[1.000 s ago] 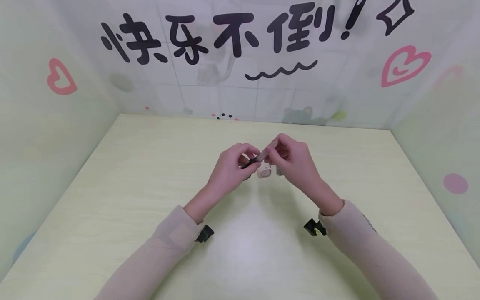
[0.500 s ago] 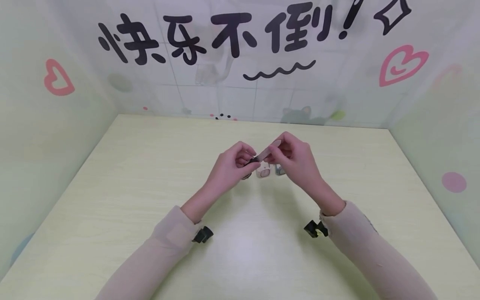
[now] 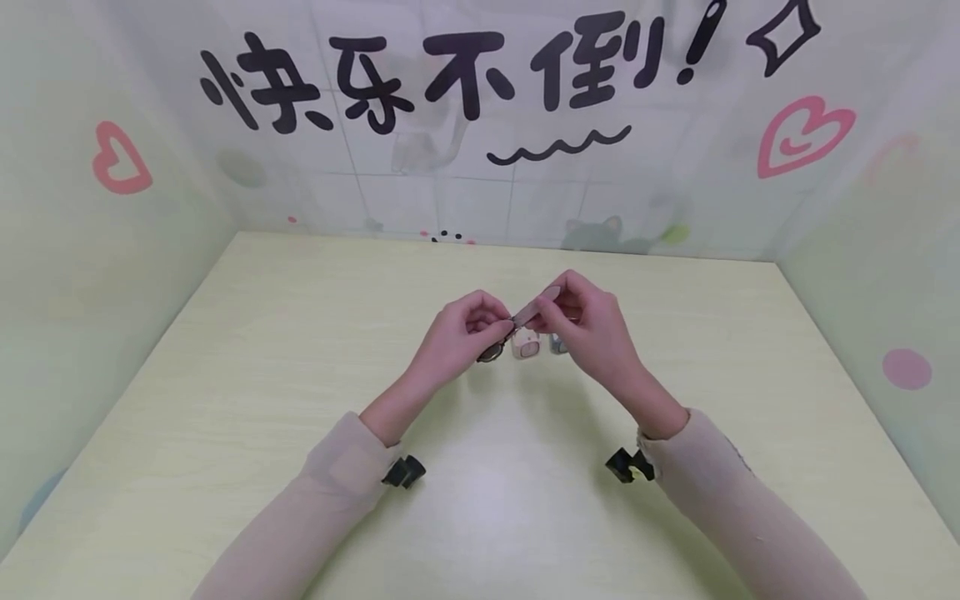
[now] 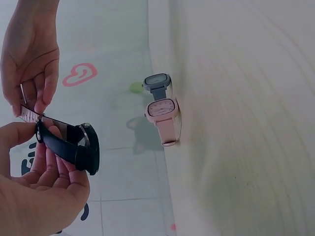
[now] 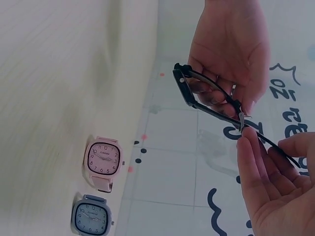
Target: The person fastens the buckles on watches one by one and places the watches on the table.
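Observation:
A black wristwatch [image 5: 184, 88] is held up off the table between both hands, its strap formed into a loop. My left hand [image 3: 461, 343] pinches it near the metal buckle [image 5: 241, 120], thumb on one side and fingers curled beneath. The strap's long end [image 3: 537, 307] runs through the buckle, and my right hand [image 3: 596, 321] pinches that end between thumb and fingers. In the right wrist view a pink watch [image 5: 103, 159] and a blue-grey watch [image 5: 92, 219] lie side by side on the table, dials up. My right hand partly covers the blue-grey one in the head view.
The pale wood-grain table [image 3: 480, 500] spreads around the hands. A white printed backdrop [image 3: 285, 183] with dark lettering rises behind it, and more printed sheeting stands at both sides. Small black devices [image 3: 405, 472] sit at the sleeve cuffs.
My left fingers have shifted along the black watch toward its buckle, and the watch case now shows below that hand. My right hand still pinches the strap end, almost in place.

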Action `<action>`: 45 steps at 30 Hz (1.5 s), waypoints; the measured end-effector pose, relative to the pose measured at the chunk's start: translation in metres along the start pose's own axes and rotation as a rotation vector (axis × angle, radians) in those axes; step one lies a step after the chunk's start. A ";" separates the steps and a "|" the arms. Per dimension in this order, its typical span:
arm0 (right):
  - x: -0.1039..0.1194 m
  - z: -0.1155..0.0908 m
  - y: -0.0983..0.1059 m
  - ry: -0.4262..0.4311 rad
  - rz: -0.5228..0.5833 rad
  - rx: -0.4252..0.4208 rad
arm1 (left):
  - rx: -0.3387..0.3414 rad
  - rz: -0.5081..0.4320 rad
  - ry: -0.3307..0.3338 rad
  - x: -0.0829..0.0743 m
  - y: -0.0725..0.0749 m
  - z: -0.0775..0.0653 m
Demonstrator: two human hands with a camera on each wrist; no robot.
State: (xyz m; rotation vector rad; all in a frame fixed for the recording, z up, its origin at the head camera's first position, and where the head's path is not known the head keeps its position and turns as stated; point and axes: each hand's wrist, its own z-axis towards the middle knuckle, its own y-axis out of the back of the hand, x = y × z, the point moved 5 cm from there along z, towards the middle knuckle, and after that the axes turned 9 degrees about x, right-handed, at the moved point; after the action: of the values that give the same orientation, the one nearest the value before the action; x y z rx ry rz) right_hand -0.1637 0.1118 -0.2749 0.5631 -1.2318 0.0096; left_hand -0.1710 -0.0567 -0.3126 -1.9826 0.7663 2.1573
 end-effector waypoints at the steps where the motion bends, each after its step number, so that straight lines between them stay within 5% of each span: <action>1: 0.000 0.000 0.000 0.000 0.002 0.000 | 0.001 -0.005 0.000 0.000 0.000 0.000; 32: 0.001 -0.004 -0.002 0.007 -0.045 0.023 | -0.046 0.018 0.007 -0.004 -0.001 0.000; 45: 0.000 -0.004 0.003 -0.038 0.077 0.012 | -0.033 0.116 -0.046 -0.008 0.001 -0.004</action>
State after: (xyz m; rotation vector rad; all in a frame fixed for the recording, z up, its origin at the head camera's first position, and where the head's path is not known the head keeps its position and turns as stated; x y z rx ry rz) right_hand -0.1613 0.1156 -0.2749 0.5283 -1.2903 0.0714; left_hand -0.1667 -0.0577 -0.3051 -1.9417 0.8637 2.2860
